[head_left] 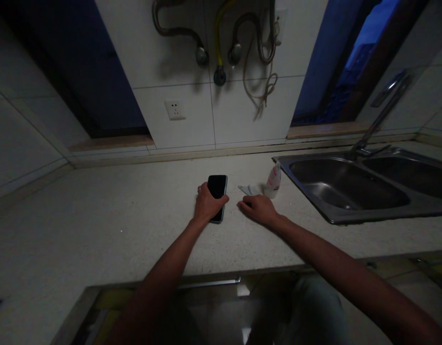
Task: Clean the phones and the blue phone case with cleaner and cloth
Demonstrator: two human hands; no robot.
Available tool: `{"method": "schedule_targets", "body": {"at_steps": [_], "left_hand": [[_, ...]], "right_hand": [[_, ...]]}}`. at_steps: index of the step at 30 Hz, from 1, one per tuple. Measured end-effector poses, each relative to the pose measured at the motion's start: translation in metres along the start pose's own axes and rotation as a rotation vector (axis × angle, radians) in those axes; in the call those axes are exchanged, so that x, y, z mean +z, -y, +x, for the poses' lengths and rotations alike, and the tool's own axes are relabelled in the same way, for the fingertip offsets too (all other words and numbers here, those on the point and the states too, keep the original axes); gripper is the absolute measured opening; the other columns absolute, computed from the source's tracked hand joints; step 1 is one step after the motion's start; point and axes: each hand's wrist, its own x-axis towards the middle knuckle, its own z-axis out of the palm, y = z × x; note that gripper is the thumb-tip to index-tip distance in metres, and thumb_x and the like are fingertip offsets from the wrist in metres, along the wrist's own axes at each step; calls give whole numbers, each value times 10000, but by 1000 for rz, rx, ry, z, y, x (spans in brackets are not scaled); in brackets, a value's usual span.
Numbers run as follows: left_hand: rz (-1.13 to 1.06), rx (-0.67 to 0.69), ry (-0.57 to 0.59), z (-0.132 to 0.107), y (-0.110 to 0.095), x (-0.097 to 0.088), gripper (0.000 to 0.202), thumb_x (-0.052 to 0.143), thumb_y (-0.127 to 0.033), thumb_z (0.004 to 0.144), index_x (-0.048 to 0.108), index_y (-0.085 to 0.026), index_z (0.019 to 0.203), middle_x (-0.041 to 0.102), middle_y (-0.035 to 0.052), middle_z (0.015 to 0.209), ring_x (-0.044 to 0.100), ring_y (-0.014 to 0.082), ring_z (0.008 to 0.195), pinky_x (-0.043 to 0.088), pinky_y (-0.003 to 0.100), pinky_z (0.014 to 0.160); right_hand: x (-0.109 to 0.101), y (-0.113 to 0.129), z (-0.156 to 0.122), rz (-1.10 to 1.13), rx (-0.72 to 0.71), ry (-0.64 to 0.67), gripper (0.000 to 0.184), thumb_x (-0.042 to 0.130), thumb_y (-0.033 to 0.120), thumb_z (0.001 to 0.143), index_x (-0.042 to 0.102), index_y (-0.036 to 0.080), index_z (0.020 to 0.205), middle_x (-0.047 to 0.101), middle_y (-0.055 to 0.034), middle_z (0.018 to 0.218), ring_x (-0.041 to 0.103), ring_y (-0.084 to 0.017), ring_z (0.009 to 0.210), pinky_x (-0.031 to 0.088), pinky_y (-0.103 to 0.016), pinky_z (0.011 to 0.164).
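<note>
Black phone [218,186] lies flat on the counter [98,215] at mid-frame; our left hand [207,205] grasps its lower half, it seems to steady it. Our right hand [259,209] rests loose and empty just below 1 white wipe [250,189] and 1 small bottle [274,181].

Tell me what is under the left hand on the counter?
A black phone lies flat on the counter under the left hand. Its dark upper screen shows; the hand hides most of the lower half.

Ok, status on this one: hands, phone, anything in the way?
Left hand gripping phone flat on counter. Right hand resting beside white sheet. Small bottle close by.
</note>
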Motion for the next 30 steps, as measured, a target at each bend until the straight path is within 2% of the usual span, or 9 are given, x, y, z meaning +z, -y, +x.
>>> {"method": "schedule_targets", "body": {"at_steps": [6, 11, 18, 20, 22, 24, 26, 30], "left_hand": [[-8, 65, -4, -10, -3, 8, 847, 755, -418, 682, 373, -142, 1387, 483, 180, 1324, 579, 312, 1170, 475, 385, 956], [-39, 23, 11, -13, -5, 9, 1062, 781, -455, 661, 236, -112, 1506, 428, 229, 1404, 550, 353, 1216, 469, 416, 973], [-305, 51, -68, -8, -1, 7, 882, 800, -349, 639, 392, -152, 1397, 511, 177, 1372, 522, 292, 1269, 431, 388, 1049], [-420, 14, -74, -5, 1, 8, 847, 815, -344, 644, 418, -153, 1367, 545, 170, 1351, 552, 278, 1240, 439, 385, 1046], [-579, -42, -51, -3, 3, 10, 798, 829, -344, 650, 451, -150, 1326, 603, 162, 1284, 612, 262, 1153, 486, 376, 984], [-739, -97, -16, -2, 3, 13, 748, 850, -357, 640, 493, -144, 1262, 651, 153, 1203, 659, 246, 1041, 533, 359, 885], [-853, -134, 8, 0, 4, 16, 697, 865, -374, 626, 528, -141, 1190, 675, 146, 1149, 678, 231, 961, 552, 342, 809], [-929, -190, 3, 0, 8, 22, 632, 858, -390, 632, 532, -149, 1117, 683, 121, 1097, 680, 205, 905, 556, 327, 782]], "right_hand": [[0, -1, -1, 19, -21, 13, 382, 443, 445, 984, 697, 192, 851, 724, -79, 815, 598, -192, 714, 201, -298, 567], [0, -1, -1, 32, -27, 16, 378, 447, 436, 980, 693, 187, 837, 714, -82, 794, 587, -192, 700, 203, -299, 566], [1, -2, -2, 54, -31, -4, 379, 448, 448, 976, 694, 193, 841, 703, -73, 775, 553, -178, 663, 210, -294, 564], [1, -2, -2, 61, -32, -5, 376, 455, 446, 973, 689, 191, 828, 696, -70, 764, 548, -176, 659, 209, -293, 566], [2, -3, -2, 94, -28, -14, 379, 458, 446, 971, 679, 187, 803, 682, -66, 745, 539, -169, 650, 219, -291, 574], [3, -3, -2, 195, -40, -39, 391, 455, 452, 969, 661, 176, 782, 659, -58, 718, 524, -158, 635, 245, -285, 586], [4, -1, -2, 396, -92, -62, 399, 441, 467, 968, 641, 165, 801, 636, -44, 713, 519, -149, 640, 293, -276, 606], [6, 9, -6, 819, -219, 0, 435, 417, 546, 954, 593, 155, 877, 588, -17, 747, 522, -144, 692, 380, -265, 648]]}}
